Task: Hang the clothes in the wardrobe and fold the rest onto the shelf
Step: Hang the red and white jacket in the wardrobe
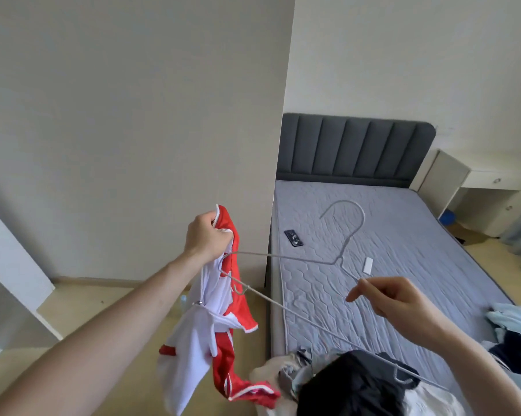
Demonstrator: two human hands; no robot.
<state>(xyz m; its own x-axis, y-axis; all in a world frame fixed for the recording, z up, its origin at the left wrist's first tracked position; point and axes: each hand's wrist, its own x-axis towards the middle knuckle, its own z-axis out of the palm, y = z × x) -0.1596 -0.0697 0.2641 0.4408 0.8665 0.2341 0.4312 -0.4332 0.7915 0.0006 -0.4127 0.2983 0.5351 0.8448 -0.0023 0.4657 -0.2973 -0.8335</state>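
- Our left hand (208, 235) is closed on the red-and-white jersey (214, 319), held up beside the bed (388, 235).
- Our right hand (400, 298) pinches the wire hanger (286, 258) above the bed.
- We should keep the collar open and slide the hanger's end inside.

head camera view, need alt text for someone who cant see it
A person's left hand holds up a red and white jacket while the right hand holds a wire hanger, one end poked into the jacket. Behind is a bed with a grey mattress, a phone on it, and a pile of clothes at the near end.
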